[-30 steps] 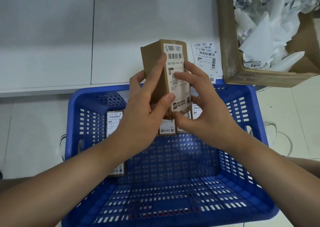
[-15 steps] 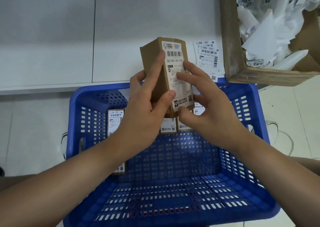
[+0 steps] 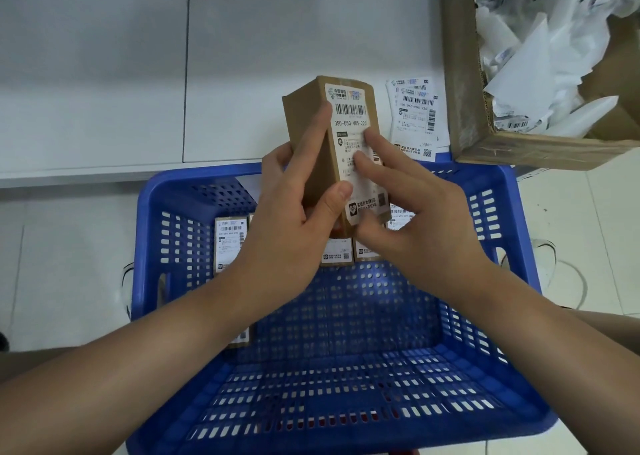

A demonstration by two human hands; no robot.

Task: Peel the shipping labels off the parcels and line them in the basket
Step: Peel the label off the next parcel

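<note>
Overhead, left grip (image 3: 294, 226) clamps one parcel (image 3: 332, 149), right grip (image 3: 412, 222) fingers apart on its label (image 3: 349, 125); one basket (image 3: 512, 212).

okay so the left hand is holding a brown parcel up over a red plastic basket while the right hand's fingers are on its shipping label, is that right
Not quite: the basket is blue, not red, as the head view shows. The rest holds: the left hand grips the brown parcel above it, and the right hand has its fingers on the shipping label.
</note>
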